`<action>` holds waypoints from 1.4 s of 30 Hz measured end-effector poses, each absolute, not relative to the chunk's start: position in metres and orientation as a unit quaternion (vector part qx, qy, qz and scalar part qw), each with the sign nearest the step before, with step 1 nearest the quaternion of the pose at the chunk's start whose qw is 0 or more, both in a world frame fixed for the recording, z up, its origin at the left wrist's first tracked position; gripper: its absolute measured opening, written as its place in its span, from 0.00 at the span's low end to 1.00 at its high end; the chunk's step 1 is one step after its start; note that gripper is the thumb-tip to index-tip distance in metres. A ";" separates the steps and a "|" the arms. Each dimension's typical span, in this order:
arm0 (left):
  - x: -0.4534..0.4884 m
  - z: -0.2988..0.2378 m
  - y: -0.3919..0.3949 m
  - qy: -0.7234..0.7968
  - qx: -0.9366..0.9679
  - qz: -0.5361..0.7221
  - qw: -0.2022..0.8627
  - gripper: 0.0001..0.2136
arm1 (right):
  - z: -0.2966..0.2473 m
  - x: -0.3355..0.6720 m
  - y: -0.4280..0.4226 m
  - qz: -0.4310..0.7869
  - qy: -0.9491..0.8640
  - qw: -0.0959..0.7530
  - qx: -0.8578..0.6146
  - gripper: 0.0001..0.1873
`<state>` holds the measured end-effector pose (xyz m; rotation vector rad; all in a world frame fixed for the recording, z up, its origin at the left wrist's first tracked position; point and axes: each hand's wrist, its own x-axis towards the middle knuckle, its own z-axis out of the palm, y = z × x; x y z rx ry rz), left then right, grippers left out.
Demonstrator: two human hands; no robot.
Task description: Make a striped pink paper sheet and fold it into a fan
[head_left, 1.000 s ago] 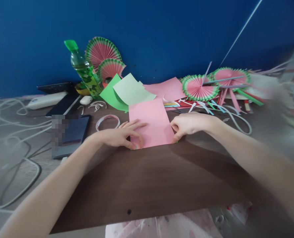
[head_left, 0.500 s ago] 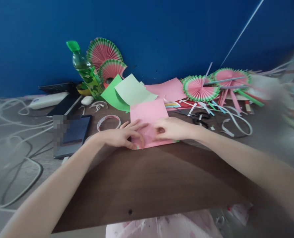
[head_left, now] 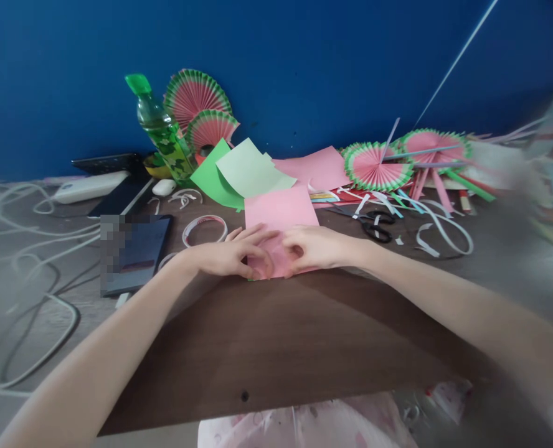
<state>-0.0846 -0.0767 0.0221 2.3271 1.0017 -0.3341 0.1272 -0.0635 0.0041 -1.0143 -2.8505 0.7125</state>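
Note:
A pink sheet of paper (head_left: pixel 281 208) lies near the table's front edge, a trace of green showing at its near left corner. My left hand (head_left: pixel 232 254) rests on its left part, the upper fingers stretched over the sheet. Its thumb and bent index finger come together on the paper's near edge. Beside it, my right hand (head_left: pixel 316 247) has curled fingers, thumb and fingertips pinching the same near edge around its middle. The small gap between the two hands shows bare pink paper. The right fingertips partly hide the edge beneath them.
Behind the sheet lie pale green paper (head_left: pixel 253 171) and more pink paper (head_left: pixel 314 169). A tape roll (head_left: pixel 205 231), a tablet (head_left: pixel 139 258) and cables are to the left. Scissors (head_left: pixel 377 227) and pleated paper fans (head_left: pixel 378 165) are to the right. A bottle (head_left: pixel 164 134) stands behind.
My right hand has slid left along the near edge, closer to my left hand. My left hand has stayed almost in place on the paper.

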 end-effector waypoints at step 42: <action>-0.089 0.021 -0.075 0.355 0.874 -0.123 0.307 0.11 | 0.016 0.170 -0.036 0.328 -0.890 -0.099 -0.300 0.16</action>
